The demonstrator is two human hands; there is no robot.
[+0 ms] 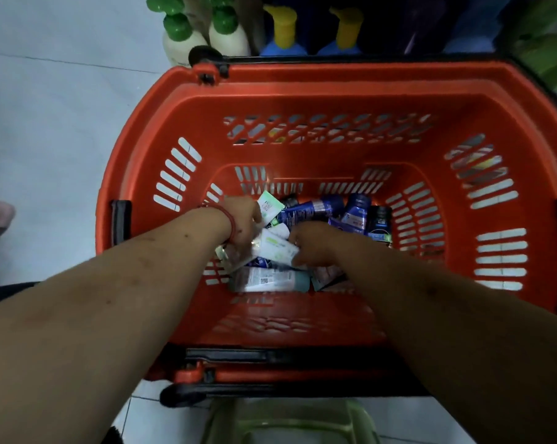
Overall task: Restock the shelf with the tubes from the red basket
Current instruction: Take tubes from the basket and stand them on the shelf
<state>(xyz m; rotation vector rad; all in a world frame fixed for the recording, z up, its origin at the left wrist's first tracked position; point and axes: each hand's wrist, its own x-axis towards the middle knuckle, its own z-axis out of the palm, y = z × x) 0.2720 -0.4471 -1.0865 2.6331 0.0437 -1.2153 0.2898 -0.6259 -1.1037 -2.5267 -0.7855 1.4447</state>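
A red basket (302, 91) stands on the floor below me, with several tubes lying on its bottom. Dark blue tubes (354, 214) lie at the far right of the pile, and a white and grey tube (264, 280) lies nearest me. Both my hands are down inside the basket. My left hand (243, 224), with a red band at the wrist, is closed around white and green tubes (270, 206). My right hand (315, 245) grips the end of a white tube with green print (275, 248). The fingers of both hands are partly hidden by the tubes.
Beyond the basket stand white bottles with green caps (181, 36) and blue bottles with yellow caps (283, 30). Pale tiled floor (46, 123) lies to the left. A green plastic stool (290, 421) sits under me, and the basket's black handles (226, 355) lie folded at its near rim.
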